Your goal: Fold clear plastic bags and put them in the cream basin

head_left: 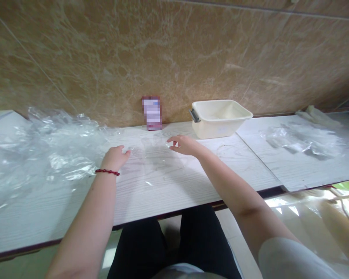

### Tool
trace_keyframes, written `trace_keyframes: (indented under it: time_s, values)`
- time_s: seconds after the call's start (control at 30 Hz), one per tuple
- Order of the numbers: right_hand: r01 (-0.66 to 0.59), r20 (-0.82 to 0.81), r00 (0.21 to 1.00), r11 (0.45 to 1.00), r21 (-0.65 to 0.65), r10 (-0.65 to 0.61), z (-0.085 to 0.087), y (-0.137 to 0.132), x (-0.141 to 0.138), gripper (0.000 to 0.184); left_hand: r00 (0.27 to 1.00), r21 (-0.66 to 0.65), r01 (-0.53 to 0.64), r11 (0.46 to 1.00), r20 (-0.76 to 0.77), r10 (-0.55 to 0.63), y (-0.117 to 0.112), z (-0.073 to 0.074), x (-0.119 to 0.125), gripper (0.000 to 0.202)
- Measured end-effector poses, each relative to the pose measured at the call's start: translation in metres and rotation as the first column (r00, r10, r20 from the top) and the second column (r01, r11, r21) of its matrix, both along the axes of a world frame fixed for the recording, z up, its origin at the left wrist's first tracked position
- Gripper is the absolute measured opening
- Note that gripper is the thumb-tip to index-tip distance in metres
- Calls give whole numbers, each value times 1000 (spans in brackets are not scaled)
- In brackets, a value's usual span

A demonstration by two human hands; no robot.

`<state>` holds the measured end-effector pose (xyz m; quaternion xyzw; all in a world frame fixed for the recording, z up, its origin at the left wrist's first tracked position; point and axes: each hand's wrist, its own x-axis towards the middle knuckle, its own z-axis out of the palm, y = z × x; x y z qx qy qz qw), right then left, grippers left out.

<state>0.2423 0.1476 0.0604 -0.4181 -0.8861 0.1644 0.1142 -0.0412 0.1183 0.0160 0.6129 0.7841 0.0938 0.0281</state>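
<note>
a: where's the main thing?
b: a clear film piece [149,157] is laid flat on the bench [174,186], between the two hands. outline faint, edges hard to trace.
a: fingers?
b: on the left hand [115,158], thumb and fingers are parted, near the film's left side. on the right hand [184,145], thumb and forefinger are spread, by its right side. whether film is touched can't be told.
a: progress?
b: judged partway: one piece is spread out, not yet gathered up. loose plastic is heaped at left [55,143], with a smaller heap at right [305,139]. which is finished can't be told.
a: further out?
b: a cream tub [213,130] is set behind the right hand; a phone [152,112] is propped against the wall [110,58].
</note>
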Motion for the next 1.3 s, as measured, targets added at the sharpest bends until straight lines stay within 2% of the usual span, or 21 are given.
trace_keyframes:
  time_s: [0.1, 0.2, 0.33, 0.43, 0.53, 0.7, 0.83, 0.9, 1.07, 1.3]
  values:
    - [-40, 121, 992, 999, -36, 45, 2, -9, -33, 34, 997, 22, -39, 999, -61, 40, 6, -6, 6, 54]
    - [-10, 166, 986, 998, -59, 20, -6, -16, -60, 33, 995, 50, -53, 997, -84, 57, 13, -12, 12, 58]
    - [71, 203, 977, 997, -25, -64, -21, -24, -74, 32, 997, 103, -74, 992, -21, 77, 20, -16, 16, 55]
    - [59, 161, 985, 997, 55, -67, -30, -27, -74, 30, 994, 119, -111, 987, 32, 108, 22, -18, 18, 43]
    - [30, 67, 997, 995, 98, -37, -36, -29, -75, 30, 995, 124, -87, 988, 49, 81, 23, -17, 21, 32]
    - [45, -91, 995, 991, 130, -33, -44, -28, -82, 30, 983, 174, -70, 982, 178, 38, 24, -14, 27, 29]
    - [52, -194, 981, 993, 106, -30, -50, -25, -83, 28, 945, 254, -30, 967, 322, -55, 24, -14, 30, 23]
    - [79, -267, 962, 992, 99, -50, -53, -22, -83, 33, 911, 322, 2, 947, 389, -135, 23, -14, 33, 23]
    - [135, -394, 915, 985, 107, -82, -59, -13, -88, 46, 774, 458, 119, 881, 512, -371, 20, -14, 42, 37]
    - [94, -445, 895, 984, 151, -18, -54, -4, -87, 53, 762, 453, 167, 876, 504, -406, 20, -16, 45, 47]
